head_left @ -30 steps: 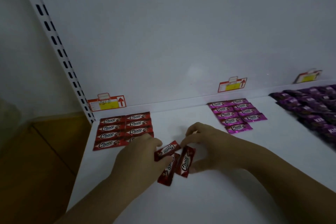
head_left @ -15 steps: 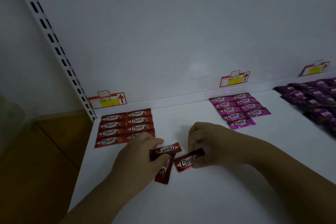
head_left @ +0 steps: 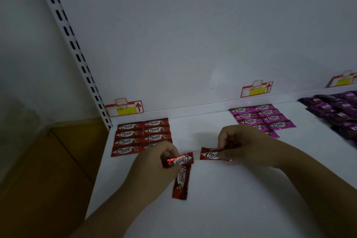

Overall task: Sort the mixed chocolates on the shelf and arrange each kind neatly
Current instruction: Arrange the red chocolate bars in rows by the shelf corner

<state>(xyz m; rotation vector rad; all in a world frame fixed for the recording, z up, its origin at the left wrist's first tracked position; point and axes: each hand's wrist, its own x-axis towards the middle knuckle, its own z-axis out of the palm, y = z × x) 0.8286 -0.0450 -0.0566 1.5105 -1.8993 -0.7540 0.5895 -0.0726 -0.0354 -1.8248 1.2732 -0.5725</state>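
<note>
- Grip comes first: the left hand (head_left: 152,162) pinches a tilted red bar (head_left: 178,160) by its left end with curled fingers. The right hand (head_left: 245,143) pinches a level red bar (head_left: 213,154) by its right end, logo facing up. Neither hand is spread wide.
- A third red bar (head_left: 180,183) runs from under the left hand's fingertips toward the person. I cannot tell whether that hand also holds it or it lies loose on the shelf (head_left: 241,199).
- The red block (head_left: 142,134), two tidy columns, sits just beyond the left hand, below a price tag (head_left: 124,109). The knuckles hide part of its nearest row. In my judgement all three loose bars belong there.
- Orientation matters: the tilted bar's logo looks turned round, so it probably needs a half turn to read like the block's.
- Each bar should go down flat with its long edge touching the row beyond it, then be nudged square. The glossy wrappers are likely to slide if dropped.
- It seems wise to place one bar at a time, so the block stays undisturbed.
- The pink block (head_left: 262,117) lies just beyond the right hand and the purple packs (head_left: 338,114) are well to its right. Neither should need touching.
</note>
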